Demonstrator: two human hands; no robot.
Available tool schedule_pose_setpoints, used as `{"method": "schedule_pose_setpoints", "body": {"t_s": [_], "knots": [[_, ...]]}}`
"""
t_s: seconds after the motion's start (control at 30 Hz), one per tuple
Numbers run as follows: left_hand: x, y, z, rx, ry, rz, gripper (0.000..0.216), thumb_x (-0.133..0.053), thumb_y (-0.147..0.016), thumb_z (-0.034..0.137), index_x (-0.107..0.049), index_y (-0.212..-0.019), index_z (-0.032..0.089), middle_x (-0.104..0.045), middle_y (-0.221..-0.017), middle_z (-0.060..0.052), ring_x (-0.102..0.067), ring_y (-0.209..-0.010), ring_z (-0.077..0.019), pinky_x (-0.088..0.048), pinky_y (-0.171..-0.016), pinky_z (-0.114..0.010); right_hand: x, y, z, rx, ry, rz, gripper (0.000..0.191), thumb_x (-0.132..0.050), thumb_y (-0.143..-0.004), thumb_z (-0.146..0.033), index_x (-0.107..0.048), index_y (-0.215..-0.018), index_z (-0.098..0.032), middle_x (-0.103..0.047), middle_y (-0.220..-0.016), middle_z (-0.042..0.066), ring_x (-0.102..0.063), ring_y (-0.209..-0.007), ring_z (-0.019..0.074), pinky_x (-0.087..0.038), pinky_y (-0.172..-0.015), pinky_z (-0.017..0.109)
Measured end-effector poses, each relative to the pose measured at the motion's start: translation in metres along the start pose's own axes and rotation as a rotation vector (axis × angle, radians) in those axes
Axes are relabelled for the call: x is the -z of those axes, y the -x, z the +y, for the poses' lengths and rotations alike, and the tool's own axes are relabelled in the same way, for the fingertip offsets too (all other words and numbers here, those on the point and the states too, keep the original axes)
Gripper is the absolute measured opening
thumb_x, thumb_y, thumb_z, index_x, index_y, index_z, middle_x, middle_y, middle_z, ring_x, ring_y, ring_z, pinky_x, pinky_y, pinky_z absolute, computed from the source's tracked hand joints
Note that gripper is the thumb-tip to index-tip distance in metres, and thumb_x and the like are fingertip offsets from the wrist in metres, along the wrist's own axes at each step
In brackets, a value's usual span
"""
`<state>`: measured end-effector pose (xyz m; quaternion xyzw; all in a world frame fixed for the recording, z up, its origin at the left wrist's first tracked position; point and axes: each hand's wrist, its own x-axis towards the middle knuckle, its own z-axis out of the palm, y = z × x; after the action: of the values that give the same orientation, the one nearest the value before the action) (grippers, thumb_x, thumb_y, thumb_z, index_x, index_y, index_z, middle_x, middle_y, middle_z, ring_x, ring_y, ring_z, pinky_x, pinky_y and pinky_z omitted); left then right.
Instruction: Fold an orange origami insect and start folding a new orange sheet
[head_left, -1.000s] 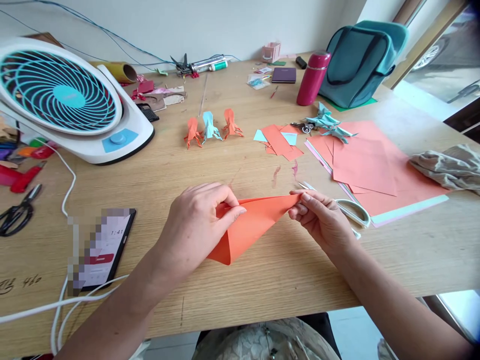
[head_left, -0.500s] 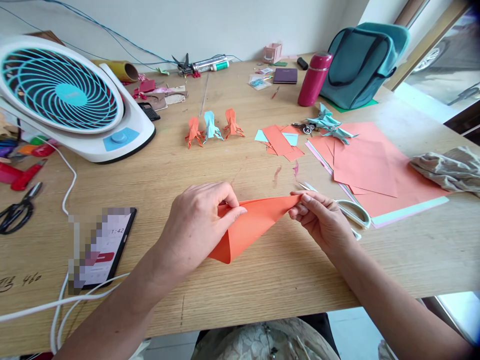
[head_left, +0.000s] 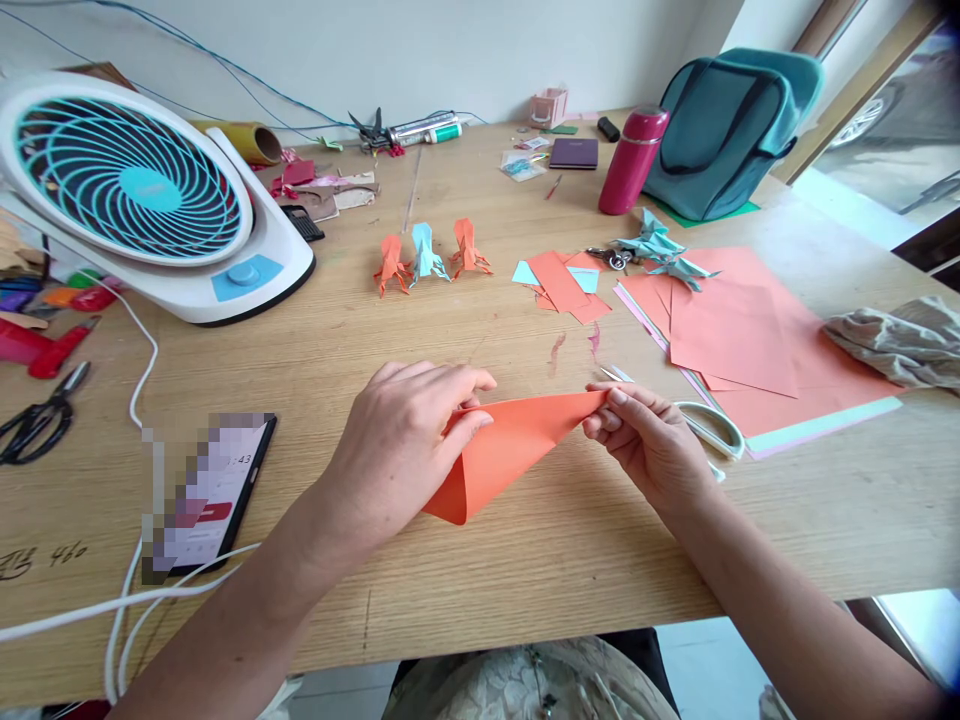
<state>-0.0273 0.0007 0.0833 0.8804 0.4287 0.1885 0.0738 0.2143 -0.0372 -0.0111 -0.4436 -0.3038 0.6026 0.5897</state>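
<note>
A folded sheet of orange paper (head_left: pixel 517 435) is held up over the front of the table between my hands. My left hand (head_left: pixel 416 430) has its thumb on the near face of the paper, with the index finger raised off the top edge; its other fingers are behind the sheet. My right hand (head_left: pixel 652 440) pinches the paper's pointed right corner between thumb and fingers. White-handled scissors (head_left: pixel 712 425) lie partly hidden under my right hand. Two orange paper figures and one blue paper figure (head_left: pixel 427 252) stand beyond the sheet.
A white fan (head_left: pixel 262 255) stands at the left, near black scissors (head_left: pixel 37 425) and a phone (head_left: pixel 244 500) with white cables. Orange paper sheets (head_left: pixel 731 335), blue folded paper (head_left: pixel 660 245), a magenta bottle (head_left: pixel 634 160) and a teal bag (head_left: pixel 720 140) are at the right.
My left index finger has lifted and straightened away from the paper's top edge, while the thumb stays on it. My right hand keeps its pinch on the corner.
</note>
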Motion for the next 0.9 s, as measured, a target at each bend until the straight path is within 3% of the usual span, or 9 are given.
{"method": "schedule_pose_setpoints", "body": {"t_s": [0.2,0.43,0.6,0.7,0.9], "knots": [[0.001,-0.001,-0.002,-0.045,-0.036,-0.035,0.01,-0.06,-0.092,0.018,-0.069,-0.093,0.023,-0.075,-0.09,-0.001,-0.064,-0.086,-0.0196,-0.043,-0.082,-0.035,-0.001,0.001,0.0,0.013,0.012,0.005,0.02,-0.079,-0.079,-0.042,-0.079,-0.089,-0.025,-0.069,-0.061,-0.001,-0.068,-0.061,0.014,-0.058,-0.065,0.027],[0.002,-0.004,-0.008,-0.036,-0.064,-0.165,0.011,-0.06,-0.089,0.016,-0.065,-0.081,0.022,-0.072,-0.081,0.001,-0.063,-0.08,-0.0205,-0.04,-0.076,-0.034,-0.001,0.003,0.005,0.043,0.104,-0.02,0.018,-0.077,-0.081,-0.04,-0.075,-0.084,-0.022,-0.069,-0.066,0.0,-0.066,-0.064,0.0133,-0.053,-0.066,0.026],[0.002,0.0,-0.016,-0.053,-0.13,-0.268,0.014,-0.057,-0.089,0.016,-0.063,-0.079,0.023,-0.069,-0.076,0.001,-0.061,-0.073,-0.0203,-0.04,-0.074,-0.035,-0.005,0.023,0.004,0.177,0.608,-0.041,0.017,-0.065,-0.09,-0.034,-0.067,-0.08,-0.021,-0.06,-0.068,-0.001,-0.054,-0.062,0.013,-0.043,-0.06,0.026],[-0.002,0.0,-0.016,-0.064,-0.144,-0.398,0.016,-0.055,-0.089,0.016,-0.062,-0.076,0.022,-0.068,-0.075,0.0,-0.061,-0.075,-0.021,-0.039,-0.073,-0.035,-0.007,0.043,0.005,0.226,0.957,-0.08,0.014,-0.057,-0.092,-0.024,-0.062,-0.079,-0.021,-0.059,-0.077,0.001,-0.051,-0.067,0.014,-0.04,-0.062,0.027],[-0.028,-0.007,-0.011,-0.087,-0.124,-0.608,0.018,-0.053,-0.093,0.016,-0.062,-0.077,0.019,-0.067,-0.084,-0.003,-0.059,-0.087,-0.0221,-0.039,-0.081,-0.036,-0.001,0.067,0.015,0.193,1.303,-0.076,0.016,-0.052,-0.09,-0.017,-0.057,-0.076,-0.02,-0.054,-0.078,0.002,-0.05,-0.065,0.0148,-0.037,-0.062,0.03]]}}
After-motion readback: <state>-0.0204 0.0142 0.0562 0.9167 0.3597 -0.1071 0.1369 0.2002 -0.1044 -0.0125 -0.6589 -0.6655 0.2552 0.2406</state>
